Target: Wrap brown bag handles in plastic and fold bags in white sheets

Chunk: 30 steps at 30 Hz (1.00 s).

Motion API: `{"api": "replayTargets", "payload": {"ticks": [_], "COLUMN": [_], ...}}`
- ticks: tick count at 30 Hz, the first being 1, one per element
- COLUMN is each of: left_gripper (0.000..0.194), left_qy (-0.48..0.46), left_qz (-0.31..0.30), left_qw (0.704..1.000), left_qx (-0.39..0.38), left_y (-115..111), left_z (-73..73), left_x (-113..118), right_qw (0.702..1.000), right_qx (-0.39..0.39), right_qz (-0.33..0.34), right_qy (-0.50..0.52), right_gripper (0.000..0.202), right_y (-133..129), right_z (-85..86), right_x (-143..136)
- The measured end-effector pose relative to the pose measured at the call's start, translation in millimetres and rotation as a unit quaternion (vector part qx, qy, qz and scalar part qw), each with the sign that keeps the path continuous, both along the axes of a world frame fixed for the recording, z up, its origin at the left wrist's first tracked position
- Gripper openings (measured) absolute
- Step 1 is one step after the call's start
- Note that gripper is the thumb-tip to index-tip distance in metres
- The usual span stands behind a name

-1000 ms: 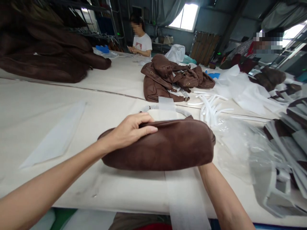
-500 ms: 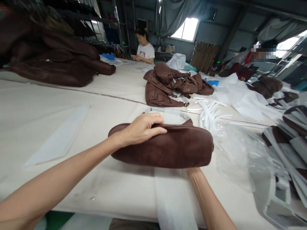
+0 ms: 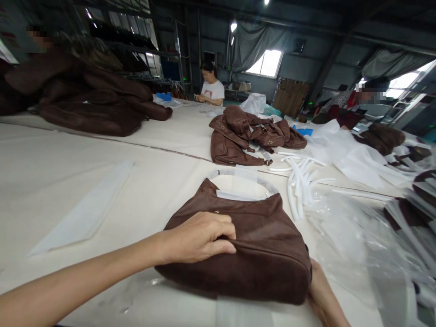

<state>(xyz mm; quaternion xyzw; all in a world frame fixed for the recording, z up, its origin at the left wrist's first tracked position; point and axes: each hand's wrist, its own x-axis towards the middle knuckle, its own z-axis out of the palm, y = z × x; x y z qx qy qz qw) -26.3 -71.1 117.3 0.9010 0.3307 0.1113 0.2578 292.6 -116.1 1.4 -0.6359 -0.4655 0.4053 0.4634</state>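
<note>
A dark brown leather handbag [image 3: 259, 254] is on the white table in front of me, its base turned toward me. Its looped handle [image 3: 269, 184] is wrapped in clear plastic and points away. My left hand [image 3: 204, 236] pinches the seam along the bag's lower edge, thumb on the near side. At the bag's right end is my right hand [image 3: 318, 281], its fingers hidden behind the bag. A strip of white sheet [image 3: 238, 313] lies partly under the bag.
Beyond the bag are a pile of brown bags [image 3: 241, 136] and several white foam tubes [image 3: 299, 181]. Clear plastic bags [image 3: 344, 227] lie on the right, a folded white sheet [image 3: 85, 209] on the left. More brown bags [image 3: 95, 109] are heaped far left. A person [image 3: 211, 88] is across the table.
The handbag has tilted back and come nearer, so its front panel and handle now show. My right hand has moved from underneath to its right end; my left hand keeps its grip.
</note>
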Motion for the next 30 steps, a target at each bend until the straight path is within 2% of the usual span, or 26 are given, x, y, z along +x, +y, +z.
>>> {"api": "replayTargets", "payload": {"ticks": [2, 3, 4, 5, 6, 8, 10, 12, 13, 16, 19, 22, 26, 28, 30], "left_gripper": [0.017, 0.018, 0.018, 0.02, 0.022, 0.032, 0.06, 0.084, 0.087, 0.075, 0.059, 0.054, 0.055, 0.051, 0.04], "left_qy": [0.017, 0.03, 0.047, 0.066, 0.084, 0.108, 0.125, 0.154, 0.172, 0.193, 0.195, 0.199, 0.188, 0.2, 0.211], "left_qz": [-0.018, -0.028, -0.034, -0.037, -0.033, -0.007, 0.043, 0.099, 0.121, 0.157, 0.17, 0.167, 0.118, 0.099, 0.093], "left_qw": [0.999, 0.998, 0.997, 0.996, 0.995, 0.992, 0.986, 0.974, 0.966, 0.95, 0.949, 0.954, 0.965, 0.963, 0.959], "left_qx": [0.031, 0.039, 0.044, 0.047, 0.051, 0.068, 0.098, 0.135, 0.151, 0.188, 0.182, 0.146, 0.142, 0.149, 0.167], "left_y": [-3, -4, -6, -10, -14, -29, -48, -63, -67, -56, -26, -6, 0, 3, 7], "left_z": [-1.8, -2.9, -4.1, -5.5, -7.1, -11.5, -18.2, -26.4, -30.2, -36.8, -35.0, -29.1, -24.8, -27.5, -34.0], "left_x": [14, 21, 28, 32, 34, 29, 14, -3, -9, -19, -17, -11, 6, 16, 24], "right_qw": [0.996, 0.996, 0.997, 0.992, 0.974, 0.903, 0.833, 0.797, 0.789, 0.784, 0.778, 0.756, 0.73, 0.715, 0.697], "right_qx": [-0.006, 0.006, 0.027, 0.053, 0.078, 0.125, 0.163, 0.184, 0.193, 0.229, 0.235, 0.226, 0.246, 0.238, 0.247], "right_qz": [-0.085, -0.091, -0.06, 0.006, 0.088, 0.216, 0.272, 0.296, 0.301, 0.276, 0.254, 0.282, 0.318, 0.338, 0.326], "right_qy": [0.021, 0.004, -0.041, -0.113, -0.195, -0.351, -0.453, -0.493, -0.5, -0.506, -0.524, -0.546, -0.553, -0.564, -0.588], "right_gripper": [0.05, 0.051, 0.053, 0.056, 0.062, 0.079, 0.089, 0.08, 0.069, 0.035, 0.023, 0.022, 0.042, 0.038, 0.027], "right_y": [-14, -20, -25, -30, -34, -38, -39, -32, -26, 4, 31, 39, 39, 45, 51], "right_z": [7.3, 16.6, 28.2, 40.4, 51.4, 64.2, 61.9, 49.8, 43.1, 31.9, 37.6, 53.3, 71.8, 71.3, 61.6], "right_x": [24, 33, 38, 40, 38, 28, 17, 13, 13, 18, 24, 20, -6, -23, -35]}}
